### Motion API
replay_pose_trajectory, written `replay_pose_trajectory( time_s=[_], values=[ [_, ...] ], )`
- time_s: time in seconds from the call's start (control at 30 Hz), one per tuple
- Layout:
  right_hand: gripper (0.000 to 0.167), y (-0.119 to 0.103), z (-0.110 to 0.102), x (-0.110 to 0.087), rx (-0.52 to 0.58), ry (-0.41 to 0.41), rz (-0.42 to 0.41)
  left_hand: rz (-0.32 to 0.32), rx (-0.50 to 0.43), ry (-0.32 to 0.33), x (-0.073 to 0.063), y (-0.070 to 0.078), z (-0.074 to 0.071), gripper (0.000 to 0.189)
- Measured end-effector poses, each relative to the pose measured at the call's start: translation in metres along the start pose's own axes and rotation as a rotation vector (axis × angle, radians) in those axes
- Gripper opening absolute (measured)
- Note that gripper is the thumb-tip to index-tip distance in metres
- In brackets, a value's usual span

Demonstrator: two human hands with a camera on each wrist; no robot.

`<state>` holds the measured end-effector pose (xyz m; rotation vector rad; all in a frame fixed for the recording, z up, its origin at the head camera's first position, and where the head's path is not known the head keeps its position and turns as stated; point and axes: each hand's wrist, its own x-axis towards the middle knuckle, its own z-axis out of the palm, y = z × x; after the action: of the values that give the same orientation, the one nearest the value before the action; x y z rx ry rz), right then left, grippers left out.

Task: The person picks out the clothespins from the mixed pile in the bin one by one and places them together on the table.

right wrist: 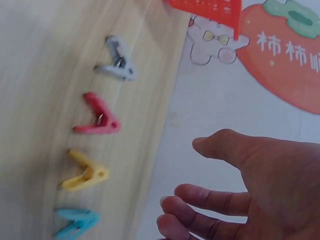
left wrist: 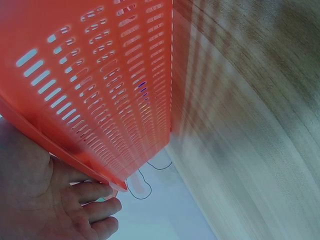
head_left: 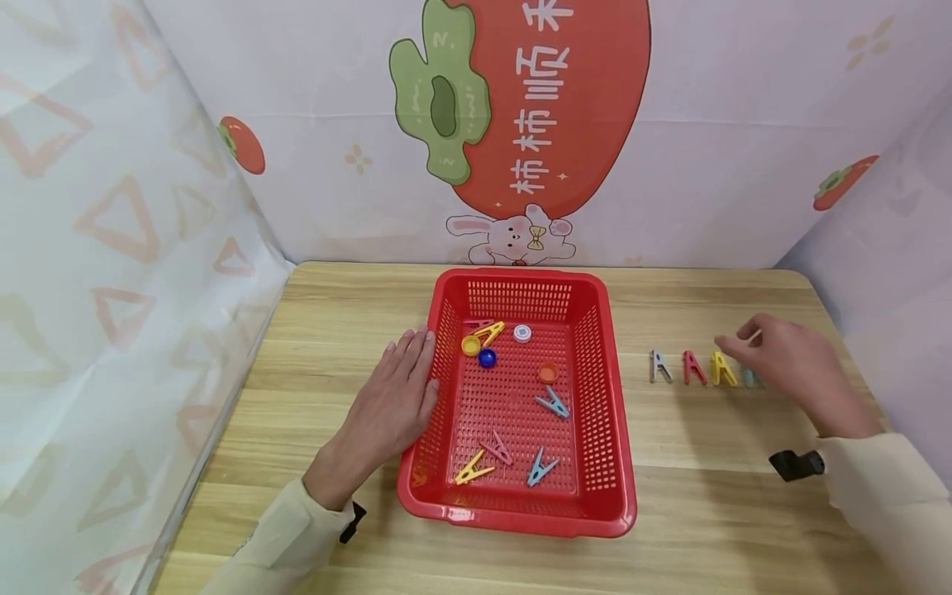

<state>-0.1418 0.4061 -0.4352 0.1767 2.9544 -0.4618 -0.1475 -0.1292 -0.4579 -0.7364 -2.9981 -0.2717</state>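
A red plastic basket (head_left: 513, 522) stands on the wooden table. My left hand (head_left: 394, 397) rests on its left rim with fingers straight, and the left wrist view shows that rim against the hand (left wrist: 40, 195). To the right of the basket lies a row of clothespins: grey (head_left: 659, 366), red (head_left: 694, 368), yellow (head_left: 722, 368) and teal (right wrist: 77, 221). My right hand (head_left: 788, 364) hovers over the teal one and partly hides it in the head view. In the right wrist view, this hand (right wrist: 250, 185) has its thumb and fingers apart, holding nothing.
Inside the basket lie several clothespins, among them a light blue one (head_left: 553, 402) and a yellow one (head_left: 473, 468). Bottle caps are there too: yellow (head_left: 471, 345), blue (head_left: 487, 358), white (head_left: 522, 333) and orange (head_left: 548, 373). A printed cloth (head_left: 335, 190) hangs behind the table (head_left: 327, 330).
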Motion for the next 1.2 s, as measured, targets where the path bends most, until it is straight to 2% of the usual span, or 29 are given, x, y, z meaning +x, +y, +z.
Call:
replay_pose_trajectory(
  time_s=[0.23,0.47,0.8,1.2],
  values=[
    [0.058,-0.038,-0.006,0.004,-0.012,0.039,-0.052,-0.002,0.000,0.001,0.000,0.000,0.000,0.071],
    [0.056,-0.071,-0.010,0.010,-0.015,0.042,-0.110,-0.017,-0.004,-0.023,0.000,0.001,0.000,0.072],
    [0.052,-0.124,-0.014,0.013,-0.046,0.057,-0.193,-0.009,0.006,-0.013,0.000,0.001,-0.001,0.072],
    [0.041,-0.184,-0.007,0.009,-0.128,0.090,-0.362,-0.006,0.016,-0.012,0.000,0.001,-0.001,0.072]
  ],
)
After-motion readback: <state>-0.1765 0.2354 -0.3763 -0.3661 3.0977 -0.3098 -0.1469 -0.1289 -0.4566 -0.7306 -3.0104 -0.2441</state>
